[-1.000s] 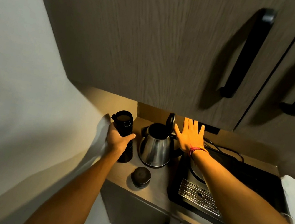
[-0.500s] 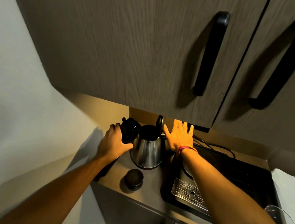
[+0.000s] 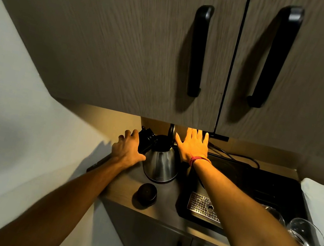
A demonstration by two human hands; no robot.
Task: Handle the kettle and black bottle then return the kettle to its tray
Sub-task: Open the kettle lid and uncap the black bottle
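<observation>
Glossy metal kettle (image 3: 160, 165), matt black bottle (image 3: 146, 141), wood-grain cabinet (image 3: 127, 42).

Two wood-grain upper cabinet doors (image 3: 127, 42) filled the top of the view, each carrying a long black bar handle (image 3: 199, 49), the second handle (image 3: 275, 56) at 1 o'clock. On the brown worktop (image 3: 164, 207) a small round black cap (image 3: 147, 192) lay at 6 o'clock. A perforated metal drip grate (image 3: 202, 208) sat toward 4 o'clock, and two clear drinking glasses (image 3: 305, 235) stood further out at 4 o'clock. Black cables (image 3: 235, 156) ran along the back wall. Grey lower cabinet doors (image 3: 158, 242) showed below.
</observation>
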